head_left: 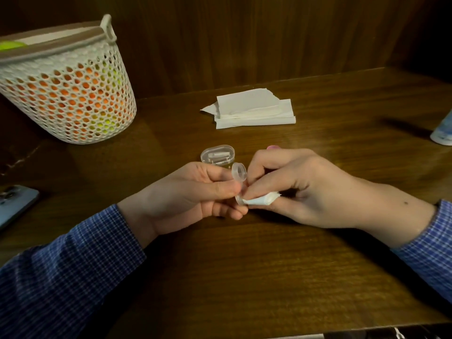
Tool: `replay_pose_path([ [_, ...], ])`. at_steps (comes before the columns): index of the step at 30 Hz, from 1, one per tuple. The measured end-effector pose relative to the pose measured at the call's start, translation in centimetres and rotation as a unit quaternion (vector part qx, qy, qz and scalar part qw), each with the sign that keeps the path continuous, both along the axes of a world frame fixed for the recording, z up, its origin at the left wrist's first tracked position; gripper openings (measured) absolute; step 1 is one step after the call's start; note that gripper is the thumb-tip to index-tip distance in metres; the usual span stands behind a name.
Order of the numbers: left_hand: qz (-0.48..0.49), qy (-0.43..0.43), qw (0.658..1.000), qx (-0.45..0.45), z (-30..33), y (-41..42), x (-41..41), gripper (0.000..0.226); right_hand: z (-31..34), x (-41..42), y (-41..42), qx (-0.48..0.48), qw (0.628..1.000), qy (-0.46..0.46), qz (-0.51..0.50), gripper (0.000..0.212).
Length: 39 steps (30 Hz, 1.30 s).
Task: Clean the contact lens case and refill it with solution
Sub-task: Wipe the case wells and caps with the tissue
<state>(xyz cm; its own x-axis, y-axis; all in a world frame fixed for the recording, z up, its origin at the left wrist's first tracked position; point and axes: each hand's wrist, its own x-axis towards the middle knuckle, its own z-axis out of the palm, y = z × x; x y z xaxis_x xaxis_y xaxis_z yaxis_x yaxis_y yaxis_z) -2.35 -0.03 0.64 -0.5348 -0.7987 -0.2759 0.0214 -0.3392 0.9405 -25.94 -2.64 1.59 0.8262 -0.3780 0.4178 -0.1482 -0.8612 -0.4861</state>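
Over the middle of the wooden counter (269,277), two hands meet around a small clear contact lens case (239,171). The left hand (195,196) pinches the case between thumb and fingertips, its grip clamped on the plastic, with one round open well tilted up toward the camera. The right hand (300,189) has its grip closed on a folded white tissue piece (260,199), thumb and fingers pinching it and pressing its tip against the lower part of the case, where a second clear rim shows just beside the left fingers. Both hands hover slightly above the counter, wrists in blue checked sleeves (73,277).

Just behind the left hand, touching or nearly touching its fingers in this view, stands a clear oval plastic container (217,154) with a white strip visible inside. Farther back lies a loose stack of white paper tissues (254,110). At the far left sits a white perforated basket (66,94) with a grey rim, orange and yellow-green contents showing through its holes. A phone (14,204) lies at the left edge of the counter, and at the right edge part of a white and blue bottle (444,133) is visible, cut off by the frame.
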Motion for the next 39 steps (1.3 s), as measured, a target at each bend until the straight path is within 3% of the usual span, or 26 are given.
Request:
replay_pose_path([
  [5, -0.075, 0.001, 0.994, 0.076, 0.7, -0.5, 0.7, 0.037, 0.0, -0.3, 0.2, -0.076, 0.996, 0.043, 0.012, 0.024],
  [11, -0.114, 0.069, 0.984, 0.122, 0.6, -0.7, 1.1, 0.027, -0.7, 0.2, 0.5, -0.201, 0.977, -0.041, -0.051, 0.022],
  [16, -0.087, 0.086, 0.98, 0.155, 0.7, -0.7, 1.1, 0.026, -1.2, 0.9, 0.8, -0.22, 0.972, -0.04, -0.07, 0.02],
  [21, 0.011, 0.011, 0.997, 0.072, 0.4, -0.2, 0.4, 0.051, -1.8, 1.1, 1.1, -0.117, 0.987, -0.012, -0.109, 0.016],
  [25, 0.095, -0.049, 0.993, -0.047, 0.1, 0.3, -0.2, 0.03, -1.7, 1.3, 1.0, 0.071, 0.988, -0.023, -0.134, 0.019],
  [28, 0.135, -0.106, 0.975, -0.144, 0.0, 0.5, -0.5, 0.031, -1.3, 1.4, 0.8, 0.223, 0.962, -0.019, -0.158, 0.016],
  [31, 0.143, -0.143, 0.951, -0.232, 0.0, 0.8, -0.6, 0.037, -1.1, 1.5, 0.8, 0.442, 0.885, -0.081, -0.121, 0.023],
  [34, 0.152, -0.185, 0.906, -0.35, 0.0, 1.1, -0.7, 0.035, -0.7, 1.4, 0.6, 0.678, 0.72, -0.142, -0.048, 0.018],
  [37, 0.148, -0.19, 0.865, -0.44, 0.1, 1.3, -0.7, 0.031, -0.4, 1.2, 0.2, 0.796, 0.579, -0.176, -0.002, 0.015],
  [39, 0.138, -0.184, 0.845, -0.484, 0.1, 1.3, -0.8, 0.027, -0.4, 1.2, 0.2, 0.826, 0.527, -0.197, 0.007, 0.026],
])
